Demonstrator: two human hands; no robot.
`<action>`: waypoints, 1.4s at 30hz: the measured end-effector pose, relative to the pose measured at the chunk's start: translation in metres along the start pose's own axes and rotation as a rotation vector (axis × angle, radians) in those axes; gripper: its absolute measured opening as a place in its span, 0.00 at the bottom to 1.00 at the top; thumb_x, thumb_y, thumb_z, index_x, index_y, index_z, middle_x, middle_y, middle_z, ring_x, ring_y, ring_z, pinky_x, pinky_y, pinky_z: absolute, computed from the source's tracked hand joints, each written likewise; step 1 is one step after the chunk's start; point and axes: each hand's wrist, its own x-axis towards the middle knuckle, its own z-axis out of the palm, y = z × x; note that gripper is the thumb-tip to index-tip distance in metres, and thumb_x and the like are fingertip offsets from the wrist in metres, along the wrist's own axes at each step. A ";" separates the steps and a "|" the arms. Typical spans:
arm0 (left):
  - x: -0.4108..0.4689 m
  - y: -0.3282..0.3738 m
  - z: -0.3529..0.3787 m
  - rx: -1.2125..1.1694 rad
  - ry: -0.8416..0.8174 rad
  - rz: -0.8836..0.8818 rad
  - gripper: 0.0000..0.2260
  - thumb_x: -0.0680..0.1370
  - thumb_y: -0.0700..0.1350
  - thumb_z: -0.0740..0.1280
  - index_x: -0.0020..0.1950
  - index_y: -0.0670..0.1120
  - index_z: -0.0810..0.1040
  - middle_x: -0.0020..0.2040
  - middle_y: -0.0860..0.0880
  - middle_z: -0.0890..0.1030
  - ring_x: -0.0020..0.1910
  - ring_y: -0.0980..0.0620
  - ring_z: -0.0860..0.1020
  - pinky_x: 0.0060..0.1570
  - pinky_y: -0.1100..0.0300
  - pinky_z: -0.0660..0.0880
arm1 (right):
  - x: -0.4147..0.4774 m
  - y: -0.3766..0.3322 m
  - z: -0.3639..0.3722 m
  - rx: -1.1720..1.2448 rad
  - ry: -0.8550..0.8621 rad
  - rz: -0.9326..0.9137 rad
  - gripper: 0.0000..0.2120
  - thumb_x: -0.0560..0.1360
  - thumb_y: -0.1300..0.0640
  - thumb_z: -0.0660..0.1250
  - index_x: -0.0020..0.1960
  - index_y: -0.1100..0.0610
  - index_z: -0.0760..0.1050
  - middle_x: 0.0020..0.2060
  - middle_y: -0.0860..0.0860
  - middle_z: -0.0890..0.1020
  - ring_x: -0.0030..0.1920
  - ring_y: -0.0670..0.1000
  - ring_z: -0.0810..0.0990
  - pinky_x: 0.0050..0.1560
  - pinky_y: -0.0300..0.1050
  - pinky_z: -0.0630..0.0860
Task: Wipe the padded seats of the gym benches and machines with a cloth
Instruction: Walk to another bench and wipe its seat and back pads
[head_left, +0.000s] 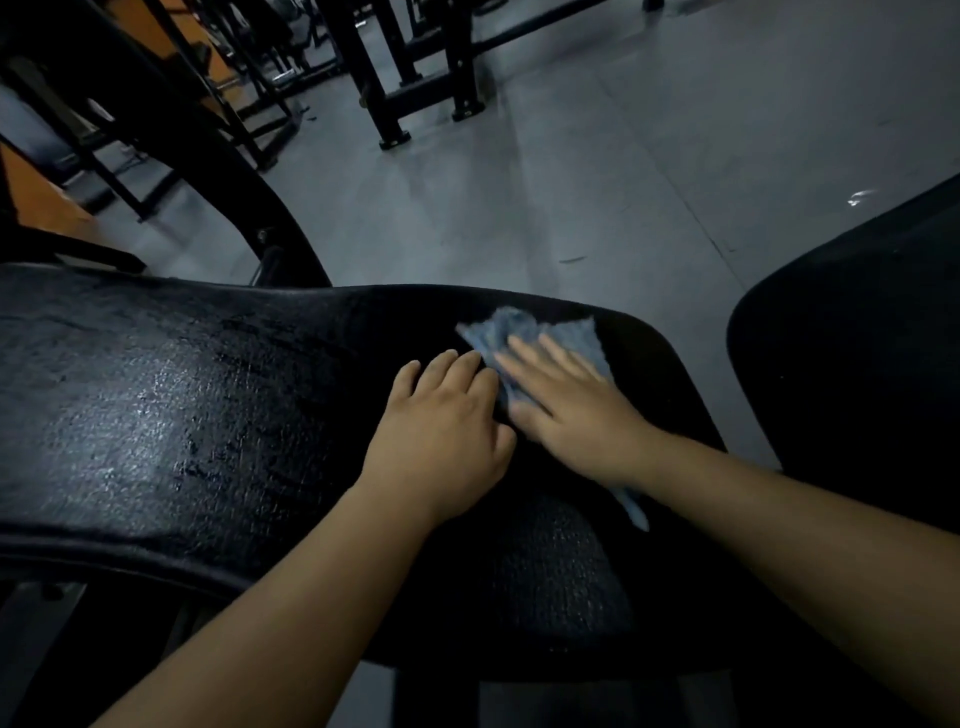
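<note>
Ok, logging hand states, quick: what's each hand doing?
Left hand: open, resting on the black padded seat.
Right hand: open, pressing the blue cloth flat.

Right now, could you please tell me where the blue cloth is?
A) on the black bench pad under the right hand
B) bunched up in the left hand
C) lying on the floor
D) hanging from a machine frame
A: the blue cloth lies on the black bench pad, with the right hand pressing flat on top of it.

Grained glossy seat pad (156, 415) (vinyl-like) — fuzzy cloth (524, 327).
</note>
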 end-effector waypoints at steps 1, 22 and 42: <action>-0.001 0.000 0.001 -0.002 -0.005 -0.003 0.35 0.70 0.58 0.41 0.72 0.48 0.70 0.77 0.48 0.66 0.77 0.48 0.60 0.75 0.46 0.54 | -0.020 0.008 0.000 -0.003 0.003 -0.049 0.32 0.78 0.36 0.46 0.81 0.41 0.48 0.80 0.40 0.46 0.79 0.43 0.40 0.75 0.39 0.36; 0.004 0.042 0.007 -0.084 -0.079 0.030 0.24 0.79 0.54 0.56 0.75 0.49 0.64 0.80 0.48 0.58 0.79 0.46 0.53 0.77 0.44 0.49 | -0.044 0.012 0.008 -0.042 0.050 0.342 0.31 0.81 0.38 0.43 0.82 0.46 0.44 0.81 0.44 0.44 0.80 0.51 0.40 0.79 0.52 0.40; 0.013 0.047 0.008 -0.060 -0.003 0.074 0.31 0.72 0.60 0.50 0.69 0.47 0.72 0.76 0.46 0.67 0.76 0.46 0.63 0.74 0.46 0.58 | 0.004 0.073 -0.007 -0.076 -0.006 0.300 0.49 0.70 0.26 0.25 0.82 0.49 0.51 0.82 0.48 0.48 0.81 0.55 0.43 0.78 0.56 0.43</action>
